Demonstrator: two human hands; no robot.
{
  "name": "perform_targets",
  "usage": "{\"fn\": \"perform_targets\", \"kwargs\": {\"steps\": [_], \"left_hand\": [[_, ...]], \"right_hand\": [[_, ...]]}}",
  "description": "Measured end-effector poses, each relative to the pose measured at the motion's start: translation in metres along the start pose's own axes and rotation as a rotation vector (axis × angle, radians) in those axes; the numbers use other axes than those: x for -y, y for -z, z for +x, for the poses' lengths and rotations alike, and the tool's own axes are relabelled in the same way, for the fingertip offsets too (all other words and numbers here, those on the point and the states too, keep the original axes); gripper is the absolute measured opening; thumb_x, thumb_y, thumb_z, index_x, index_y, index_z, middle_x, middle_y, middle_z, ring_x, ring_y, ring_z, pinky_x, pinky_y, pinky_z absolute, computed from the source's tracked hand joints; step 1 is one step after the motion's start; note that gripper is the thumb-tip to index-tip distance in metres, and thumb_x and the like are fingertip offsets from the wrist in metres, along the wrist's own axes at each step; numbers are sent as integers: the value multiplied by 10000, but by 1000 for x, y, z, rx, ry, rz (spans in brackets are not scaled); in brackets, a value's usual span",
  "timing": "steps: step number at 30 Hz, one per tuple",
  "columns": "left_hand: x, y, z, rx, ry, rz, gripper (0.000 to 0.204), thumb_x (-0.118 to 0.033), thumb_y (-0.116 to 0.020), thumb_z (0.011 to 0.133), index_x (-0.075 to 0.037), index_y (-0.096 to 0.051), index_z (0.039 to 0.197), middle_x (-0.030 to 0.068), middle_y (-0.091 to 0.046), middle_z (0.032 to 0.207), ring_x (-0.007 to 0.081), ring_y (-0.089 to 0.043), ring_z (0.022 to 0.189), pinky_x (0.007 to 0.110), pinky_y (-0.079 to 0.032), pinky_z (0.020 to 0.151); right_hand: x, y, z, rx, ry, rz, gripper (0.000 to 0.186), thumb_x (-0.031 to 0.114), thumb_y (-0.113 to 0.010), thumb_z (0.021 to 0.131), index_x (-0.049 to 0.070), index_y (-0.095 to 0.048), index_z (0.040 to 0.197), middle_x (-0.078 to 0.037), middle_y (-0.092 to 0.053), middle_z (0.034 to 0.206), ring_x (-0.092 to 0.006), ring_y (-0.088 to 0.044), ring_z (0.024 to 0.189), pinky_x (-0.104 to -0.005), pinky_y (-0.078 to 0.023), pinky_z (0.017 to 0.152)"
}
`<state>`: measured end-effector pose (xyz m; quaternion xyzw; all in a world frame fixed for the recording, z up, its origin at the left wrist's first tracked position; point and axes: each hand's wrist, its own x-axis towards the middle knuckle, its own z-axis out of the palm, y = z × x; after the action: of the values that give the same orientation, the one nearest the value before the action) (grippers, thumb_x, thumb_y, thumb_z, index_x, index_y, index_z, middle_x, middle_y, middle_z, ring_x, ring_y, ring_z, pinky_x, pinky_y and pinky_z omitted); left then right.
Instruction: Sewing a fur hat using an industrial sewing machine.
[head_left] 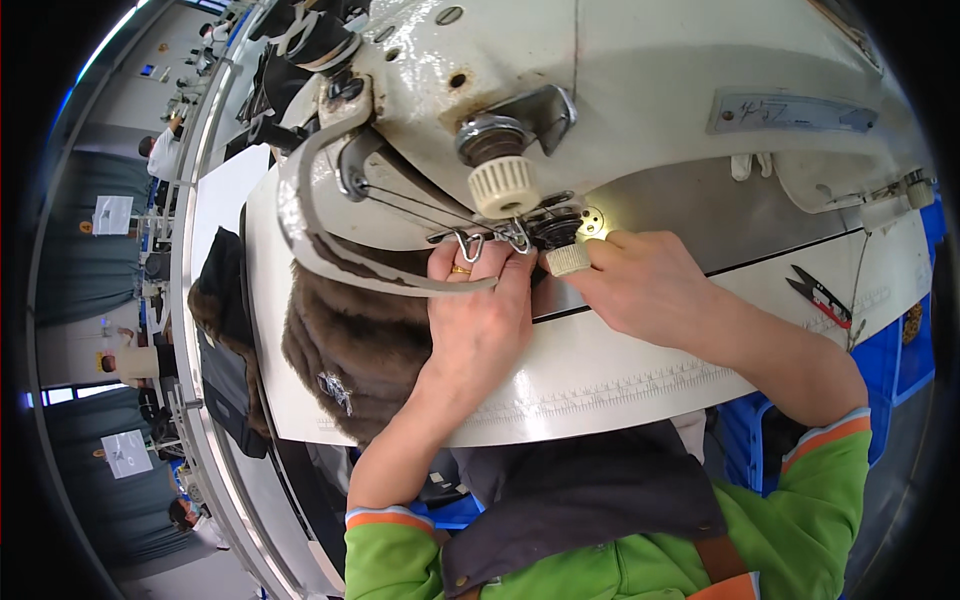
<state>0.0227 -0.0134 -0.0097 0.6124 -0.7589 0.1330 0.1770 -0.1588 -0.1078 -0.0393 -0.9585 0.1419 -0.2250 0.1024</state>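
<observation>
A white sewing machine [640, 90] arches over both of my hands. Beneath its thread guides, my left hand [478, 320] is closed, with a ring on one finger and the fingertips hidden. Brown fur fabric [370, 320] bunches against that hand's left side, apparently in its grip, and bears a small silvery patch [335, 392]. My right hand [650, 285] is curled closed beside a cream tension knob [568, 260] and a small lit lamp [593, 222]. Machine parts hide whatever its fingertips hold. The needle is out of sight.
Red-handled thread snips [822, 297] lie on the white table [600, 400] beyond my right forearm. A curved metal guard [310, 235] passes in front of my left hand. Another dark, fur-trimmed piece [228, 340] hangs at the left. Blue bins [890, 365] stand at the right; people work far left.
</observation>
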Motion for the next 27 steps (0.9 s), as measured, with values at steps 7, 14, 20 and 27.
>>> {"fn": "perform_targets", "kwargs": {"steps": [7,14,20,27], "left_hand": [[-1,-5,-2,-37,35,48,174,-34,-722,758,-63,-705,929,93,-592,872,268,-579,784,477,-392,879],[-5,-8,5,-49,55,0,202,-31,-740,710,-115,-731,894,-14,-588,739,204,-590,782,413,-395,854],[-8,-8,-6,-84,77,72,259,-34,-722,664,-127,-717,906,7,-633,860,191,-591,835,387,-407,884],[-13,-10,-6,-79,70,67,267,-113,-646,733,-37,-687,986,51,-622,974,212,-574,941,390,-405,950]], "right_hand": [[0,0,1,27,5,6,296,133,-617,770,94,-642,1062,-31,-600,761,-184,-638,697,-327,-491,522],[2,0,-1,37,48,8,212,150,-625,773,100,-634,978,-27,-598,756,-184,-642,700,-324,-495,521],[4,2,3,38,24,44,202,127,-627,769,104,-630,969,-17,-588,733,-185,-630,675,-330,-483,508],[2,3,2,42,10,-5,242,100,-646,745,120,-645,986,-3,-564,704,-174,-604,634,-323,-478,501]]}}
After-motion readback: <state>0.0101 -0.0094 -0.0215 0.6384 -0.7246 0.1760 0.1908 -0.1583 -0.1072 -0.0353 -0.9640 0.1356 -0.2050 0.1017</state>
